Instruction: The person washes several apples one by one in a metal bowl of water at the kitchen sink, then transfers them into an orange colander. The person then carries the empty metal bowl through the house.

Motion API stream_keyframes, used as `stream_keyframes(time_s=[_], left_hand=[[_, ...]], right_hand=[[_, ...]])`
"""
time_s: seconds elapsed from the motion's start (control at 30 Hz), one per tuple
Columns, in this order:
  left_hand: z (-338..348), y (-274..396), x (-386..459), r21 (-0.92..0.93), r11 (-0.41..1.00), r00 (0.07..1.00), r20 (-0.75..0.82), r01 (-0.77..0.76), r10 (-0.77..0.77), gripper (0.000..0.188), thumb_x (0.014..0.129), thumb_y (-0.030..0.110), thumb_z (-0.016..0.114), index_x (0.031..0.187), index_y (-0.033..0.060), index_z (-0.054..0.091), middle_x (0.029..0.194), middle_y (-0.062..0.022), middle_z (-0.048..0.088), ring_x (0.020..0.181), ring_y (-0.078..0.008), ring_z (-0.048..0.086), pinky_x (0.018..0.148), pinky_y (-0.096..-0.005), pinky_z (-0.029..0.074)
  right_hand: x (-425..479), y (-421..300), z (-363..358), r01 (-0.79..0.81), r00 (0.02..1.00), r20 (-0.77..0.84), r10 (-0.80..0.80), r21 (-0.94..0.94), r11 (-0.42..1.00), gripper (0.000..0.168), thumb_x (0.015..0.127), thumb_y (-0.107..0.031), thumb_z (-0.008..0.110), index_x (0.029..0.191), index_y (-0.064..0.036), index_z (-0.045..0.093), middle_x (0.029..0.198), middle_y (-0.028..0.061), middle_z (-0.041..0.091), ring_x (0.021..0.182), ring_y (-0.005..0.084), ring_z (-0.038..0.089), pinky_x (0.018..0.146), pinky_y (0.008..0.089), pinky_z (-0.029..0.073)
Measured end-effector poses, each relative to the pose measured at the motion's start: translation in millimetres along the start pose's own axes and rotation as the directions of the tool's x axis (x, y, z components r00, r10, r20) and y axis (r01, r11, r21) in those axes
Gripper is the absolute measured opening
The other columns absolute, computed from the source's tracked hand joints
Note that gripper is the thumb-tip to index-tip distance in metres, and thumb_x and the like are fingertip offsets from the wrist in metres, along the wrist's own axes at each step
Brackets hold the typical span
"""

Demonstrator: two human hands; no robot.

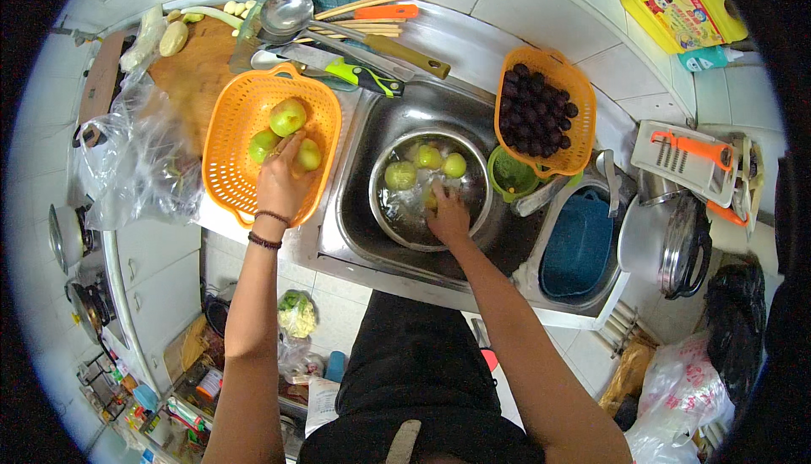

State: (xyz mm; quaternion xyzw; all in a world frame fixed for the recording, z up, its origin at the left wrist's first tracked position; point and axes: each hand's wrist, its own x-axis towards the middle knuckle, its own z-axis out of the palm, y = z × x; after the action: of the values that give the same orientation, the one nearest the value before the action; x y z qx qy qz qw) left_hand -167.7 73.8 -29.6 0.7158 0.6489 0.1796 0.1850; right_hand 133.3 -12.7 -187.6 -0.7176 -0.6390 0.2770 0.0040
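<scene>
My left hand [285, 175] reaches into an orange plastic colander basket [231, 175] on the counter left of the sink. Its fingers and thumb close around a round yellow-green fruit [309, 154]. Two more such fruits, an upper one [287, 116] and a left one [263, 146], lie beside it. Within the sink [405, 99] stands a round metal bowl [374, 210] of water. My right hand [451, 215] dips into that water, its fingers around a green fruit [431, 199] that they partly hide. Several other green fruits [428, 156] sit in the bowl.
A second orange basket [573, 83] holds dark round fruits [532, 109] behind the sink, beside a green strainer [510, 172]. A kitchen knife [342, 70] and a ladle [288, 12] lie at the back left. Right stand a blue basin [578, 242] and a grater [684, 153].
</scene>
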Motion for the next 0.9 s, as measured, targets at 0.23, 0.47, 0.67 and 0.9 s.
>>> stream_keyframes(time_s=[0.23, 0.47, 0.67, 0.9], left_hand=[[-14, 50, -19, 0.088, 0.996, 0.940, -0.338, -0.015, 0.044, 0.053, 0.077, 0.008, 0.071, 0.126, 0.0019, 0.055, 0.129, -0.0201, 0.054, 0.114, -0.0376, 0.054, 0.096, -0.0415, 0.043], [2, 107, -54, -0.142, 0.973, 0.923, -0.367, -0.181, 0.118, 0.030, 0.077, -0.007, 0.061, 0.106, -0.0011, 0.063, 0.115, -0.0180, 0.063, 0.094, -0.0299, 0.064, 0.081, -0.0352, 0.049], [39, 109, -72, -0.395, 0.917, 0.987, -0.157, -0.047, -0.017, 0.019, 0.079, -0.006, 0.059, 0.096, -0.0013, 0.066, 0.108, -0.0167, 0.066, 0.091, -0.0297, 0.066, 0.080, -0.0347, 0.051], [79, 102, -81, -0.536, 0.790, 0.954, 0.208, 0.298, -0.218, 0.015, 0.085, 0.001, 0.060, 0.099, -0.0015, 0.067, 0.108, -0.0166, 0.067, 0.093, -0.0239, 0.067, 0.080, -0.0300, 0.052]], right_hand=[[9, -5, 7, 0.010, 0.996, -0.091, -0.013, -0.032, 0.999, 0.060, 0.078, -0.017, 0.068, 0.132, -0.025, 0.045, 0.130, 0.0215, 0.042, 0.107, 0.0434, 0.053, 0.082, 0.0562, 0.047], [10, -1, 3, -0.010, 0.999, -0.051, 0.008, -0.049, 0.999, 0.068, 0.073, -0.016, 0.070, 0.134, -0.024, 0.041, 0.122, 0.0153, 0.046, 0.096, 0.0376, 0.060, 0.072, 0.0527, 0.051], [5, -5, 3, 0.062, 0.998, -0.007, -0.063, -0.110, 0.992, 0.063, 0.074, -0.014, 0.068, 0.132, -0.025, 0.045, 0.115, 0.0189, 0.047, 0.093, 0.0402, 0.060, 0.067, 0.0475, 0.054], [3, 2, -1, 0.167, 0.986, -0.006, -0.168, -0.054, 0.984, 0.063, 0.078, -0.015, 0.065, 0.136, -0.026, 0.045, 0.140, 0.0196, 0.038, 0.099, 0.0384, 0.060, 0.077, 0.0444, 0.053]])
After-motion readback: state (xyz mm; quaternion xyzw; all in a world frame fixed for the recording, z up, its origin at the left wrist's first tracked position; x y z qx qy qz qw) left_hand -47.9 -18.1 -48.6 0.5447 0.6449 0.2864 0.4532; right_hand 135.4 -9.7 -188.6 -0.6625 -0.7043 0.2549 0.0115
